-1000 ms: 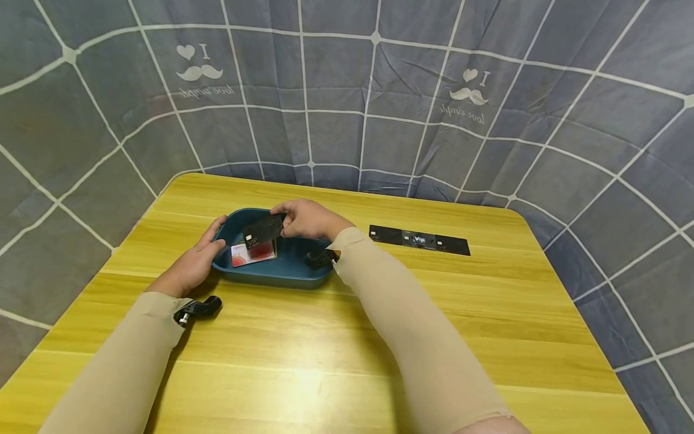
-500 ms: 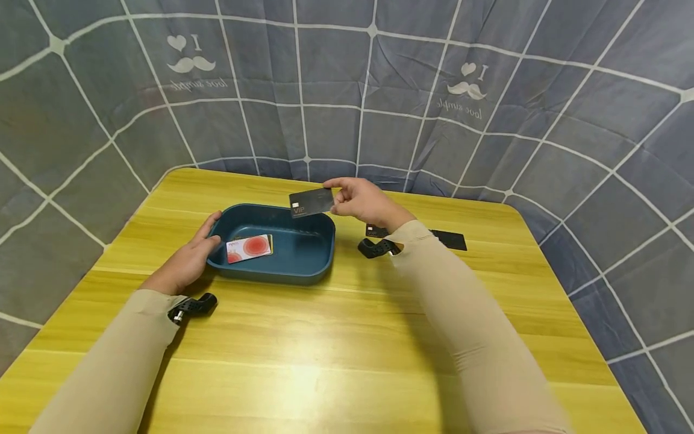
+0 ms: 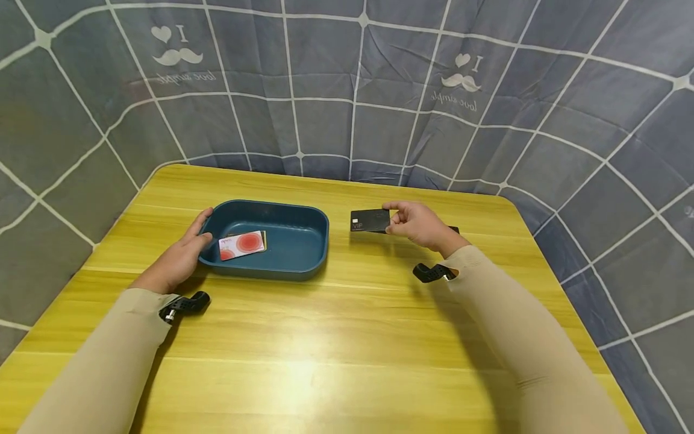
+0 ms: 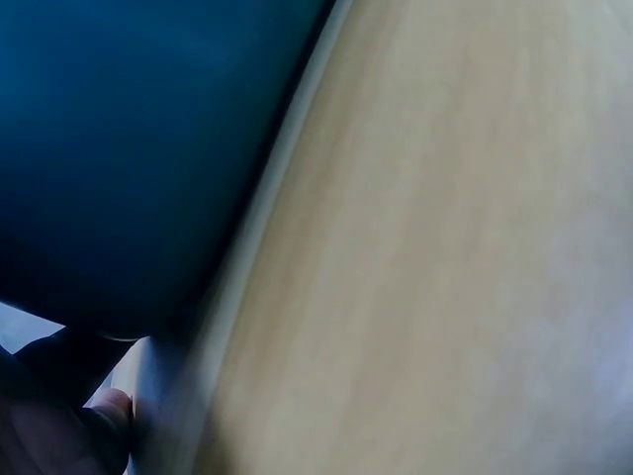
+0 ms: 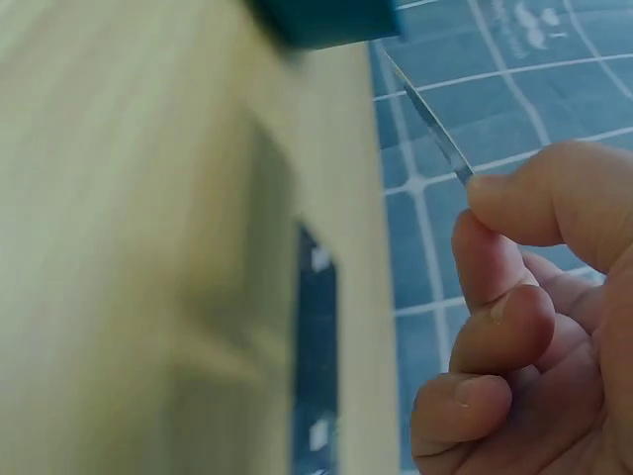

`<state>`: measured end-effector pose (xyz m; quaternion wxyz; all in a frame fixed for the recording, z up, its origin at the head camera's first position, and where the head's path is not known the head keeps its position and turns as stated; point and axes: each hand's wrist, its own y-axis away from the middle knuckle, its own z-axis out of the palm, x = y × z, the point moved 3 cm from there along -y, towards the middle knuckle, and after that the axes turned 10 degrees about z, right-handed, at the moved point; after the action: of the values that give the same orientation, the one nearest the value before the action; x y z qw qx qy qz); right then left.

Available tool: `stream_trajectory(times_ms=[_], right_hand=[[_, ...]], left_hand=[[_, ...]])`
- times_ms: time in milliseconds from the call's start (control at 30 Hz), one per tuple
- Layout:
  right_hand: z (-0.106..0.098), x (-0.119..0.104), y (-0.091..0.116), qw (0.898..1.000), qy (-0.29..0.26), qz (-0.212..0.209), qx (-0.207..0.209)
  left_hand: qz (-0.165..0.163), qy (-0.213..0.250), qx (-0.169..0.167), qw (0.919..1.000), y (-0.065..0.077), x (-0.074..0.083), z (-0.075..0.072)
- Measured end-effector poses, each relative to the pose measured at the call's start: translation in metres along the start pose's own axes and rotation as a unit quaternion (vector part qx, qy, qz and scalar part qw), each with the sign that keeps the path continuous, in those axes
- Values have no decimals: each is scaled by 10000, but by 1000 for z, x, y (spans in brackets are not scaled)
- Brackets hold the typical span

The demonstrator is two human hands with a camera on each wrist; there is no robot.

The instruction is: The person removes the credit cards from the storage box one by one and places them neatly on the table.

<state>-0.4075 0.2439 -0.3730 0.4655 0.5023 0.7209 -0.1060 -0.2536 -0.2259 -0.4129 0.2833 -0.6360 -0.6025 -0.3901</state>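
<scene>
Since the earlier frames, the black card (image 3: 371, 220) has travelled rightward out of the blue bin (image 3: 295, 247), and it now hangs over the tabletop (image 3: 303, 337) between the bin and the right hand (image 3: 418, 224). That hand pinches the card by its right end, thumb and index finger pressed together on it; the lettering VIP and a pale chip face the head camera at the other end. Seen from the right wrist, the card appears nearly edge-on, lifted clear of the wood, with the remaining fingers curled beneath the thumb. Lying on the table are dark cards (image 5: 316, 356), blurred in that view; from the head, the right hand hides most of them, and only a dark end shows beyond its wrist. Meanwhile the left hand (image 3: 180, 256) stays at the bin's left end, thumb and fingers spread apart and touching the rim. Inside the bin, near that hand, a white-and-red card (image 3: 241, 245) lies over another card, whose yellowish edge peeks out.
</scene>
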Motion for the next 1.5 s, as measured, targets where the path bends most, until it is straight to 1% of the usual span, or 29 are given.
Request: stream_trajectory(times_ms=[133, 300, 600, 867, 1000, 1100, 1233, 1300, 1500], right_hand=[[6, 18, 5, 9998, 13, 221, -10], [13, 33, 8, 9991, 266, 331, -9], [18, 49, 11, 9956, 844, 384, 157], [19, 56, 16, 9942, 1002, 381, 110], [20, 56, 19, 9931, 1101, 396, 102], [21, 55, 20, 9926, 1125, 451, 112], [22, 56, 20, 9917, 1207, 403, 155], [23, 55, 20, 9907, 1301, 338, 221], [24, 52, 22, 9871, 1552, 294, 266]], left_hand=[[54, 73, 2, 10000, -2, -3, -1], [13, 48, -6, 10000, -2, -3, -1], [-28, 40, -1, 10000, 2, 1, 0], [-82, 53, 22, 10000, 11, 5, 6], [-169, 36, 28, 9998, 14, 6, 9], [-260, 4, 21, 9997, 15, 5, 9], [-358, -52, 20, 9993, 16, 5, 9], [-370, -65, 20, 9993, 16, 5, 9], [-213, -108, 21, 9997, 16, 7, 9]])
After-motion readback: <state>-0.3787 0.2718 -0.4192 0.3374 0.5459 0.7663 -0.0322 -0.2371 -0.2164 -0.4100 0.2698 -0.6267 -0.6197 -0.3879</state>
